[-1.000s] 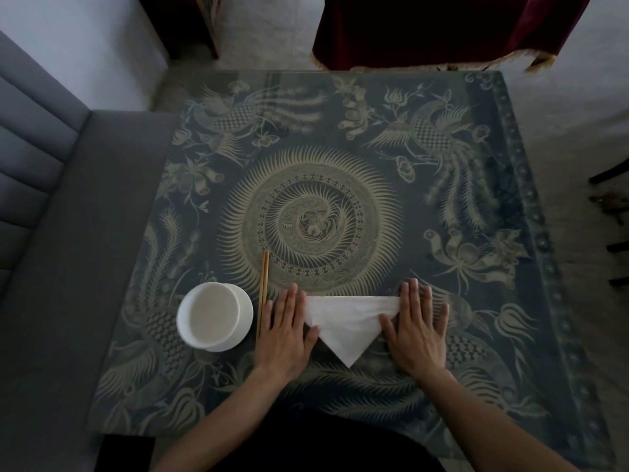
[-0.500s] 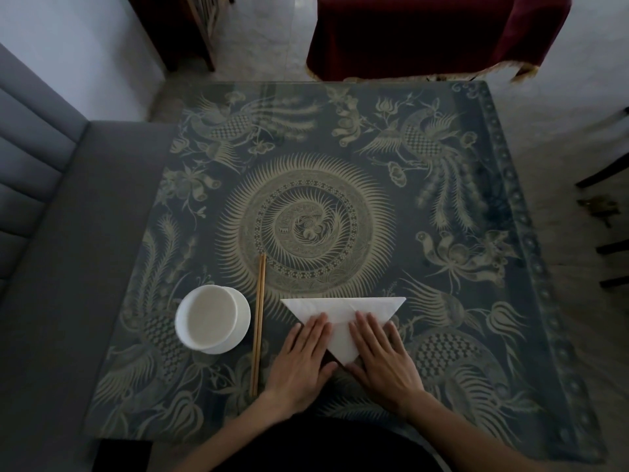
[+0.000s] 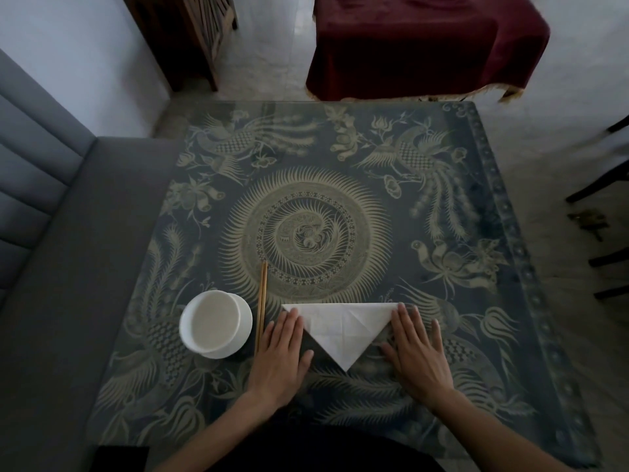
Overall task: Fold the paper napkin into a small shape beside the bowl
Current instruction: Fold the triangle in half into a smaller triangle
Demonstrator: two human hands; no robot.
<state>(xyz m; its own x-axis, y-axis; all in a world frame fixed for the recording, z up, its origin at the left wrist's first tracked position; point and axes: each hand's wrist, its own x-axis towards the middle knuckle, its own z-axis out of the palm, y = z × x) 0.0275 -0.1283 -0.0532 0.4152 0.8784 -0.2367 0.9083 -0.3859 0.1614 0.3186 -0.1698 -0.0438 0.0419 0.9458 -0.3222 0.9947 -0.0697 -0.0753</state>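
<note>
A white paper napkin lies folded into a triangle on the table, long edge away from me, tip pointing toward me. My left hand lies flat, fingers together, with the fingertips pressing the napkin's left corner. My right hand lies flat on the napkin's right corner. Neither hand grips anything. A white bowl stands left of the napkin, with a pair of wooden chopsticks between them; my left hand covers their near end.
The table carries a dark cloth with a pale bird and swirl pattern under glass. A grey padded bench runs along the left. A table with a maroon cloth stands beyond, and dark chair legs show at the right.
Both hands slid apart from the napkin's lower middle out to its left and right corners. The napkin stays a triangle in the same place.
</note>
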